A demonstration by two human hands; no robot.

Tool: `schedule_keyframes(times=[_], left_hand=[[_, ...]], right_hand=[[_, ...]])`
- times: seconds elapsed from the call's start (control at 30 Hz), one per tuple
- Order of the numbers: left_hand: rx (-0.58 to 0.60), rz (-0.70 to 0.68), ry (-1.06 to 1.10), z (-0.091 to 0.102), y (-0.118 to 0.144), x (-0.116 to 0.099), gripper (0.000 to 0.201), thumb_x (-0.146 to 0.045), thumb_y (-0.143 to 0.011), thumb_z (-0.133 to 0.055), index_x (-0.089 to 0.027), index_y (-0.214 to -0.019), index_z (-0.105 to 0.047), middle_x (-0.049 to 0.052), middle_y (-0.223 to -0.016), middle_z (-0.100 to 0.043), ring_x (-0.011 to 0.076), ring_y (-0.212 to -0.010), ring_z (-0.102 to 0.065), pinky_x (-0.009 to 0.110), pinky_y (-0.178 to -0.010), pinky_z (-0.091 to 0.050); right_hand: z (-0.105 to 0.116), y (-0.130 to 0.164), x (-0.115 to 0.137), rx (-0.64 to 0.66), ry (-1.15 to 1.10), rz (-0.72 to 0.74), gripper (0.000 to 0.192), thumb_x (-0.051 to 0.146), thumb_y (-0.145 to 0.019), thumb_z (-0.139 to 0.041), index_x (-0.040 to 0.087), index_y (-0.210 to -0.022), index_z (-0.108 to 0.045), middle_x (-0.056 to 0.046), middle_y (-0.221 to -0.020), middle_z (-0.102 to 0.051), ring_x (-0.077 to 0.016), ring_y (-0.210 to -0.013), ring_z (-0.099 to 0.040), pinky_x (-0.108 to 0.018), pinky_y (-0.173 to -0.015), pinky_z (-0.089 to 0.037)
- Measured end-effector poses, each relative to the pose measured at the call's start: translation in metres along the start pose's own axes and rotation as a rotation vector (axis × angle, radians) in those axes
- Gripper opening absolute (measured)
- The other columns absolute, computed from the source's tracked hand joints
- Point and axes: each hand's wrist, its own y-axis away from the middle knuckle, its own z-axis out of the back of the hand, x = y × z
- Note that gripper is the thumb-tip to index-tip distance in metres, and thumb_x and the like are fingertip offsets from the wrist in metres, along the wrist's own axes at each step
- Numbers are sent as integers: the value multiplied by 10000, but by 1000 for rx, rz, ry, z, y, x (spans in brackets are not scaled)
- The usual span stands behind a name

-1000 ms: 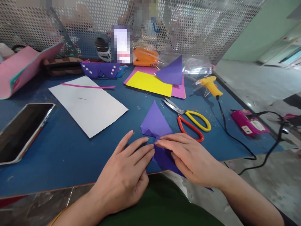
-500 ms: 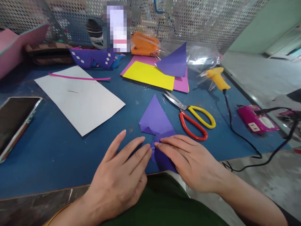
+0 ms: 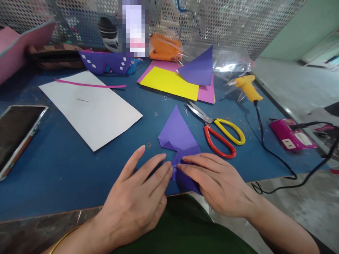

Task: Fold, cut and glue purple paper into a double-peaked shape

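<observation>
A folded piece of purple paper (image 3: 178, 131) lies at the front edge of the table, its pointed end facing away from me. My left hand (image 3: 140, 188) has its index fingertip on the paper's near left edge, its outer fingers spread and its thumb hidden underneath. From the other side, the fingers of my right hand (image 3: 218, 181) press together on the same sheet, covering part of its near end. Just beyond my right hand lie scissors (image 3: 208, 120) with one red and one yellow handle, blades slightly apart.
White paper (image 3: 92, 113) with a pink strip (image 3: 90, 85) lies left, beside a phone (image 3: 19, 130). Yellow paper (image 3: 166, 84), a purple piece (image 3: 200, 70) and a purple mask (image 3: 92, 62) sit behind. At right are a yellow glue gun (image 3: 247, 87), its cord and a pink power strip (image 3: 291, 135).
The view has shifted slightly, so everything appears a little to the right. Both hands stay on the purple paper, with hardly any visible movement of their fingers.
</observation>
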Motion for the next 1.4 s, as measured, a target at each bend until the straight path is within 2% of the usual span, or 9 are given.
schedule_keyframes(times=[0.13, 0.3, 0.43, 0.6, 0.73, 1.0, 1.2, 1.4], left_hand=[[0, 29, 26, -1, -1, 0, 304, -227, -957, -494, -180, -1175, -700, 11, -1210, -753, 227, -1259, -608, 458, -1293, -102], [-25, 47, 76, 1, -4, 1, 321, -139, -903, -509, -159, -1152, -709, 30, -1196, -752, 232, -1248, -610, 472, -1286, -156], [-47, 132, 33, 3, -10, 0, 321, -155, -889, -537, -132, -1158, -710, 57, -1221, -739, 237, -1245, -612, 444, -1265, -209], [54, 119, -67, 5, -14, -2, 450, -279, -934, -512, -93, -1325, -634, 67, -1407, -639, 292, -1363, -510, 449, -1265, -155], [130, 128, -82, 4, -16, -2, 505, -323, -945, -494, -86, -1379, -597, 73, -1466, -586, 300, -1399, -468, 445, -1259, -152], [146, 182, -49, 5, -20, -2, 485, -311, -939, -503, -113, -1370, -606, 54, -1454, -599, 276, -1400, -460, 438, -1258, -163], [173, 170, -48, 7, -21, -1, 509, -333, -922, -526, -122, -1380, -596, 52, -1453, -600, 279, -1388, -468, 449, -1254, -188], [192, 165, -20, 8, -19, 0, 536, -301, -919, -503, -164, -1436, -539, 55, -1481, -573, 291, -1396, -459, 510, -1247, -223]], right_hand=[[0, 1, 0, 16, 6, 20, 321, 61, -995, -400, 24, -1180, -660, -118, -1151, -758, -271, -1149, -651, -410, -1000, -508], [-1, 2, 0, 16, 13, 33, 336, 87, -1012, -377, 18, -1178, -660, -129, -1141, -756, -268, -1147, -643, -406, -1029, -484], [-3, 1, 0, 5, -11, 8, 315, 82, -1005, -402, 38, -1158, -673, -114, -1135, -756, -256, -1153, -629, -392, -1030, -477], [-4, 1, 0, -6, 2, -8, 305, 79, -1000, -412, 59, -1141, -682, -99, -1119, -759, -246, -1136, -632, -388, -1019, -482], [-6, 3, 1, -10, 1, -10, 306, 84, -1000, -412, 67, -1146, -681, -101, -1118, -759, -243, -1137, -634, -390, -1029, -481], [-6, 3, 0, -4, -24, -13, 308, 116, -1026, -393, 76, -1154, -670, -93, -1135, -751, -236, -1131, -626, -381, -1025, -468], [-7, 1, -1, -16, -32, -11, 289, 108, -1024, -402, 72, -1123, -671, -100, -1106, -751, -228, -1079, -637, -370, -993, -478], [-7, 0, 0, -23, -14, -6, 311, 117, -1032, -377, 80, -1120, -674, -109, -1087, -759, -228, -1031, -661, -382, -943, -517]])
